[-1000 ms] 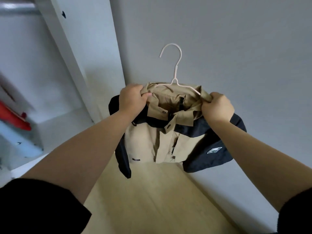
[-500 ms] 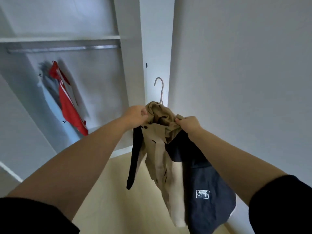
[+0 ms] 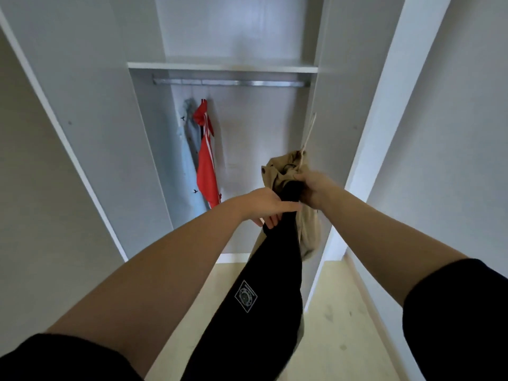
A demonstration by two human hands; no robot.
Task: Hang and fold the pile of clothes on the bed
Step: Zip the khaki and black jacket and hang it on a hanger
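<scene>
A tan and dark navy jacket (image 3: 277, 259) hangs on a pale hanger (image 3: 308, 133), seen edge-on in front of the open wardrobe. My right hand (image 3: 313, 188) grips the jacket's shoulder and the hanger at the tan collar (image 3: 280, 169). Just below it, my left hand (image 3: 268, 206) holds the dark sleeve, fingers curled around the cloth. A square logo patch (image 3: 245, 296) shows on the sleeve lower down. The hanger's hook points up, below the metal rail (image 3: 231, 83).
A pale blue shirt (image 3: 189, 149) and a red garment (image 3: 206, 160) hang from the rail at the left. A white shelf (image 3: 222, 66) sits above the rail. Wardrobe side panels (image 3: 327, 119) stand left and right; light wooden floor (image 3: 338, 325) below.
The view has swung to face the open wardrobe. The jacket has turned edge-on and moved toward the rail, and my left hand has slid from the collar down onto the dark sleeve.
</scene>
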